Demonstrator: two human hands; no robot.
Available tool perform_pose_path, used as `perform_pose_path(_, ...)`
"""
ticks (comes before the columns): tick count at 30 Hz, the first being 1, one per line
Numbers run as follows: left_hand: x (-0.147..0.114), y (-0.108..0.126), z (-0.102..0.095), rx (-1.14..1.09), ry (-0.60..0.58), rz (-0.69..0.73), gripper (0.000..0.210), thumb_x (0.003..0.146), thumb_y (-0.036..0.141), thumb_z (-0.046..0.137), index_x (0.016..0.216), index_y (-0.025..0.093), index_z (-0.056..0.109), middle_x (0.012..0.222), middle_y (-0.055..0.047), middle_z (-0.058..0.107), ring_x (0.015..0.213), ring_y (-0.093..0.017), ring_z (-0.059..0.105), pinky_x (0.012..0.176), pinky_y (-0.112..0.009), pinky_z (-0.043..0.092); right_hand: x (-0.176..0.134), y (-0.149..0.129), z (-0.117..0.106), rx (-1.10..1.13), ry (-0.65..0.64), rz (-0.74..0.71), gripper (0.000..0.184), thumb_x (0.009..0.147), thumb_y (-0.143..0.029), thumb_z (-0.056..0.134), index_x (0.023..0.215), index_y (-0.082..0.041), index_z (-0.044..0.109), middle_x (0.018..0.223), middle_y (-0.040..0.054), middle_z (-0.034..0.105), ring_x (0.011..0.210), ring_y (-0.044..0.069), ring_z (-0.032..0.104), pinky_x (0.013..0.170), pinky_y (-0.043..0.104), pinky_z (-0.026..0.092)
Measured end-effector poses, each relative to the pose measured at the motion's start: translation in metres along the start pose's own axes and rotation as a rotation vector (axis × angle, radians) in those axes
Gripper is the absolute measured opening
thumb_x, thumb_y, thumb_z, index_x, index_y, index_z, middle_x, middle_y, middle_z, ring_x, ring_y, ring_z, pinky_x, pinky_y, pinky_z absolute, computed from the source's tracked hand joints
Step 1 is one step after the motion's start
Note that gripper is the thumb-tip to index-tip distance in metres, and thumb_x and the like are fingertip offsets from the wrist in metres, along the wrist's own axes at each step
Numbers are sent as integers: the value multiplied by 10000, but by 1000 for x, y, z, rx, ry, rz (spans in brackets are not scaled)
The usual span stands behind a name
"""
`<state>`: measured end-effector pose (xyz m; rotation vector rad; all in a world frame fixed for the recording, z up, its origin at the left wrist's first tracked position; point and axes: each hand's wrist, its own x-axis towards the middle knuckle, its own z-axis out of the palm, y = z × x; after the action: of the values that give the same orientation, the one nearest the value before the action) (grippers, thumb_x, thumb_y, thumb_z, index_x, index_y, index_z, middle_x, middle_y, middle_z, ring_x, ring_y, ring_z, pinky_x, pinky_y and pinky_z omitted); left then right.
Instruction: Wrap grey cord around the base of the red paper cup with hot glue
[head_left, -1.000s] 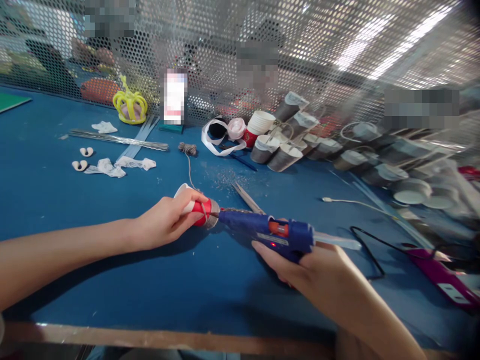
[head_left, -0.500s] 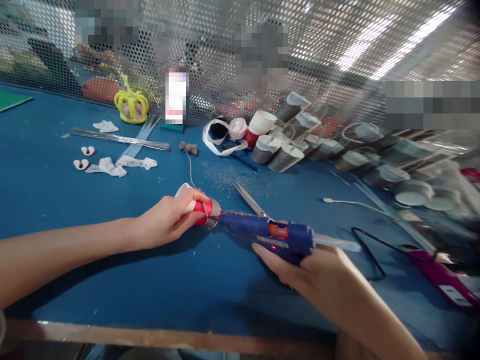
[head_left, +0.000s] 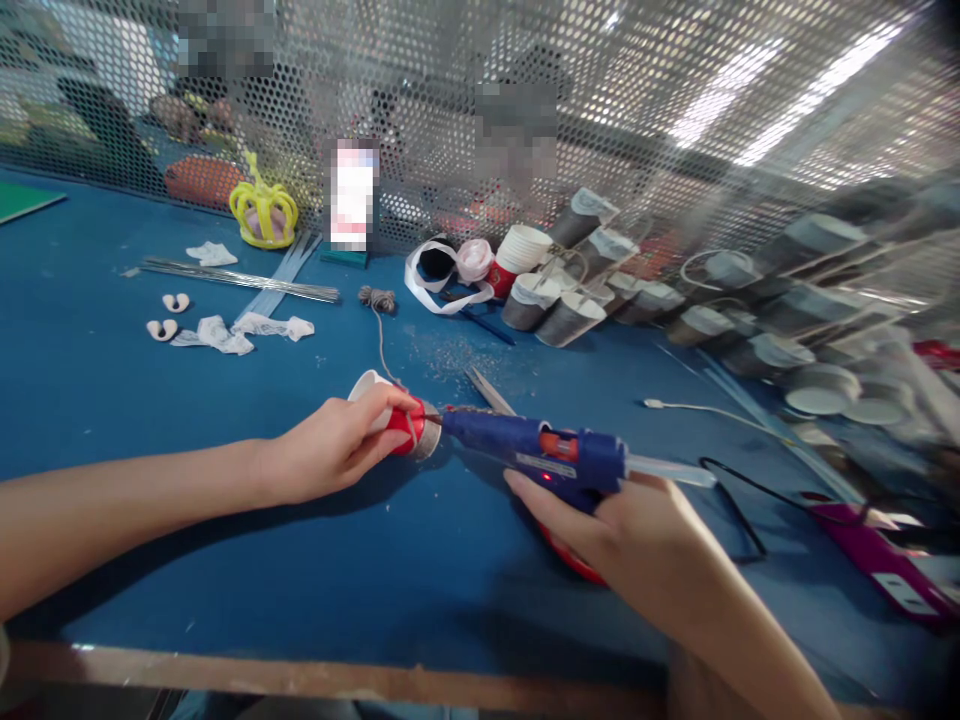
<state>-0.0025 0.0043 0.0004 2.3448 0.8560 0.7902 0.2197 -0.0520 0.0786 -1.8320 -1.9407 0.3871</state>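
My left hand [head_left: 337, 445] is closed around a red and white paper cup [head_left: 405, 432] lying on its side, its white mouth facing away to the left. Grey cord [head_left: 384, 355] is wound about the cup's base end and runs back to a small bundle on the table. My right hand [head_left: 607, 530] grips a blue hot glue gun [head_left: 525, 447] with a lit red light and a clear glue stick out of its back. The gun's nozzle is at the cord-wrapped part of the cup; whether it touches I cannot tell. Scissors [head_left: 487, 390] lie partly hidden under the gun.
Several cord-wrapped cups [head_left: 570, 318] stand and lie at the back right. A purple power strip [head_left: 877, 555] and a white cable [head_left: 712, 412] are on the right. Metal wires [head_left: 240, 279], lace scraps and a yellow basket-like piece [head_left: 262, 212] lie at the back left. A perforated screen bounds the table.
The glue gun's nozzle has shifted slightly upward along the cup's base end, with my right hand. Red scissor handles now show beneath the gun. My left hand stays on the cup.
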Motion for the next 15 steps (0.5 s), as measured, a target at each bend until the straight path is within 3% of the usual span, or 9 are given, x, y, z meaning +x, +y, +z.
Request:
perform_pose_path(3,1,1,-1,9,-2,21,255,901,230,393,1148,176,423,901,-57,660,633,-142,638,547,-218,441,1,2,2,-81,-61,31,180,666,-378,523,541,-264,585,321,-59,236,341,120,234,421,285,372)
perform_pose_path(7,0,2,0,34,-1,40,242,903,225,387,1139,172,412,864,-50,666,620,-144,635,541,-216,431,0,8,8,-93,-80,57,249,720,-426,489,604,-224,580,460,-9,434,423,135,397,457,277,392)
perform_pose_path(15,-1,3,2,46,0,81,210,902,206,388,1107,173,419,765,-20,641,559,-119,596,510,-198,405,3,13,12,-91,-61,108,308,686,-505,497,564,-223,521,427,-26,426,381,123,357,387,272,333)
